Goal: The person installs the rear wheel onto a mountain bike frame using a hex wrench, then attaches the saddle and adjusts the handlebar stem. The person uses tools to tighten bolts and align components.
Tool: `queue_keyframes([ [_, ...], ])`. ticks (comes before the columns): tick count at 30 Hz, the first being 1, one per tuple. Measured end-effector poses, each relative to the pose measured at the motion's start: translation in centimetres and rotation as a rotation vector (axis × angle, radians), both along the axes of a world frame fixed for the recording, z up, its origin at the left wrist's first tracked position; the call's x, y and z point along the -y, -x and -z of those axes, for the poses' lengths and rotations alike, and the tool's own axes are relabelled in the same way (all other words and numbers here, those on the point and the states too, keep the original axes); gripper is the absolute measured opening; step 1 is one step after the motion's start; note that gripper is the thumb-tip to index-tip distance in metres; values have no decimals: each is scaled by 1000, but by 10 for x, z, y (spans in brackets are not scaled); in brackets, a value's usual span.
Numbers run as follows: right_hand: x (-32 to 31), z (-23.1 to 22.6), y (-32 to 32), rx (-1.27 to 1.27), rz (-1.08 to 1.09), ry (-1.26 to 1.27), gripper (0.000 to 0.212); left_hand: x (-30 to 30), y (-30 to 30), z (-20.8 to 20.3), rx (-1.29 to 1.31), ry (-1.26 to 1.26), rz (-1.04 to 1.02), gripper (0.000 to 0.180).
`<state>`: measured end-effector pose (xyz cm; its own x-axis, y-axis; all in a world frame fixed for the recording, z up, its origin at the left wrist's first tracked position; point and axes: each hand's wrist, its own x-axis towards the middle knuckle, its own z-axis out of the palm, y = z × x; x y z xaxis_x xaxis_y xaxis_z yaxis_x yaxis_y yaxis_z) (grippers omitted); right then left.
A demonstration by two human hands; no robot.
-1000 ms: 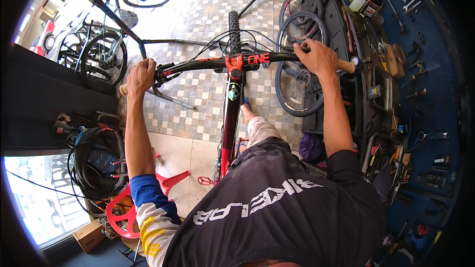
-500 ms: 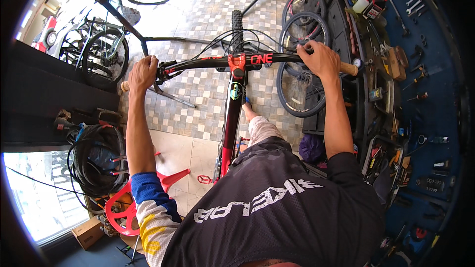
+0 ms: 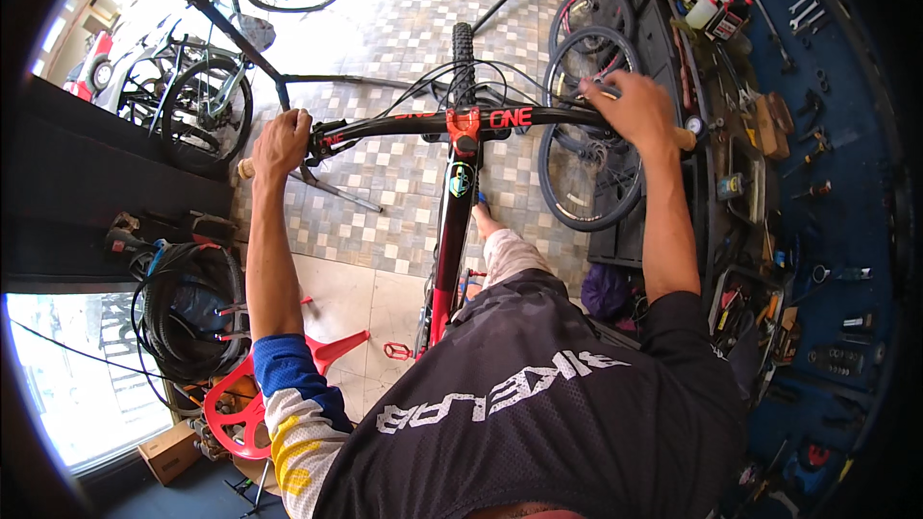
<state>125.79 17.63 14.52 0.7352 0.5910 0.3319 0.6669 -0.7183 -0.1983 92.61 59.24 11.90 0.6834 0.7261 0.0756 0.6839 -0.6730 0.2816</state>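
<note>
Handlebar [image 3: 510, 117] in left hand [image 3: 282, 141]; bench [image 3: 663, 29] edge rightward (tiled floor [image 3: 404, 34] ahead).

black handlebar [image 3: 567, 115], red stem [image 3: 463, 123], tan grips [image 3: 245, 169], black-and-red frame [image 3: 448, 264], checkered beige-and-grey floor tiles [image 3: 385, 168]

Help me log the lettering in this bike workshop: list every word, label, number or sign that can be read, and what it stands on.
I won't copy the wording, but lettering shows here:
Handlebar: large red letters, legible.
Black shirt: large white letters, legible.
Pale badge on the bicycle frame: too small to read.
Bright window: marks too washed out to read.
Package at upper right: too small to read.
</note>
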Motion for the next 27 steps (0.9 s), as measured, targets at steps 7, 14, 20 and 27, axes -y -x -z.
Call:
queue_keyframes([
  [7, 12, -4, -35, 284, 98, -143, 53, 2, -3, -1, -13, -7, 0, 52],
  [14, 15, -33, -38, 379, 64, -213, 50, -2, 5, 2, -20, -14, -15, 54],
  [20, 15, -5, -40, 476, -74, -189, 49, -7, 1, 2, -22, -45, 17, 53],
  [27, 25, 16, -44, 364, 106, -25, 58, -6, -10, -3, -35, -8, -10, 53],
])
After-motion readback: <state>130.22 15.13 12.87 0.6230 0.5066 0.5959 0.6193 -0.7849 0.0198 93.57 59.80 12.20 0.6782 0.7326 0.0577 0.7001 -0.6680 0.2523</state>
